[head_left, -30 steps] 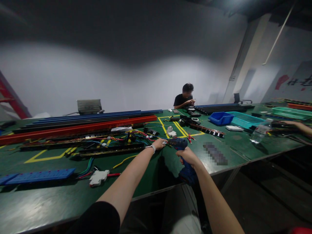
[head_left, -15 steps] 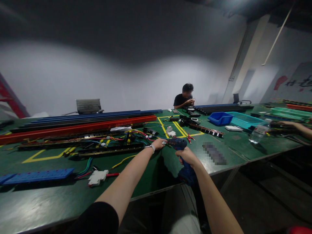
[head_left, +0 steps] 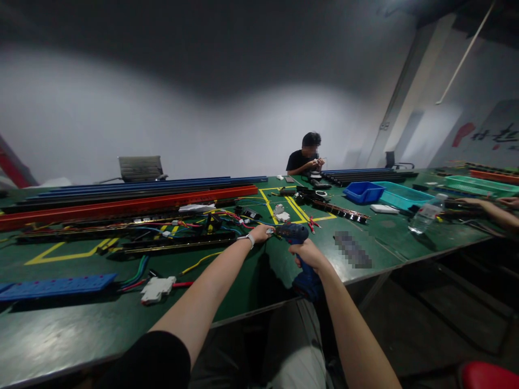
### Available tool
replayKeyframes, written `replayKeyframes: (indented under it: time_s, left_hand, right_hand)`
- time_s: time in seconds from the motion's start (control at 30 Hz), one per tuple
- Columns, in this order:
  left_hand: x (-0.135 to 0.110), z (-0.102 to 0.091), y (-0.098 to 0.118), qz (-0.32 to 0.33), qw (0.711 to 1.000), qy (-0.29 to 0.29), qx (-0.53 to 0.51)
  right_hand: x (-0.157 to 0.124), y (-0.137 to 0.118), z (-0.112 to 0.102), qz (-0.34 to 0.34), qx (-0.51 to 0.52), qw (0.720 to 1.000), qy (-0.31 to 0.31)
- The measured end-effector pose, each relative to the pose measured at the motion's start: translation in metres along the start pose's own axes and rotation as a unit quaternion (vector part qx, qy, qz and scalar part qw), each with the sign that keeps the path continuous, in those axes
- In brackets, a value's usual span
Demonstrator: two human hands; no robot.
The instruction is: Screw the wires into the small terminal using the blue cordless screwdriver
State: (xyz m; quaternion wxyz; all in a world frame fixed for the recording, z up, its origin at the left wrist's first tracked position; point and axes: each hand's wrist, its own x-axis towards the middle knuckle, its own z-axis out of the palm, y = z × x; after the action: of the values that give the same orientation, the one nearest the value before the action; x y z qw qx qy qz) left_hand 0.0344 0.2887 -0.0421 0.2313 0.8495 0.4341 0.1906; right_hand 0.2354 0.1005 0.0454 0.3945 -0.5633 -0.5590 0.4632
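Note:
My right hand (head_left: 308, 254) is wrapped round the handle of a blue cordless drill (head_left: 295, 233), its nose pointing left. At that nose, my left hand (head_left: 259, 234) is closed on a small pale piece (head_left: 270, 231), too small to name and partly covered by the fingers. The drill's tip meets or nearly meets this piece; I cannot tell which. Just beyond lies a white breaker-like block (head_left: 280, 213), with red-handled pliers (head_left: 313, 224) to its right. A second white block (head_left: 157, 289) with red and yellow wires rests near my left forearm.
A blue power strip (head_left: 60, 286) lies front left. Long orange (head_left: 133, 205) and black rails run behind it. Blue bin (head_left: 364, 192), teal basket (head_left: 399, 195) and water bottle (head_left: 424, 216) stand to the right. One person (head_left: 304, 159) sits opposite; another person's hands (head_left: 482, 205) work at far right.
The view has shifted slightly. Both my hands keep their hold, with the drill still against or close to the small piece. At far right, a second hand of the other person has come into view.

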Motion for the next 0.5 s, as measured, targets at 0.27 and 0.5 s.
replayKeyframes:
  time_s: [0.27, 0.5]
  left_hand:
    - [0.0035, 0.0042, -0.0080, 0.005, 1.000, 0.002, -0.009]
    - [0.0015, 0.0039, -0.0047, 0.009, 1.000, 0.007, -0.006]
  right_hand:
    - [-0.0021, -0.0021, 0.0001, 0.003, -0.005, 1.000, -0.001]
    - [-0.0034, -0.0029, 0.0004, 0.006, -0.007, 1.000, 0.001]
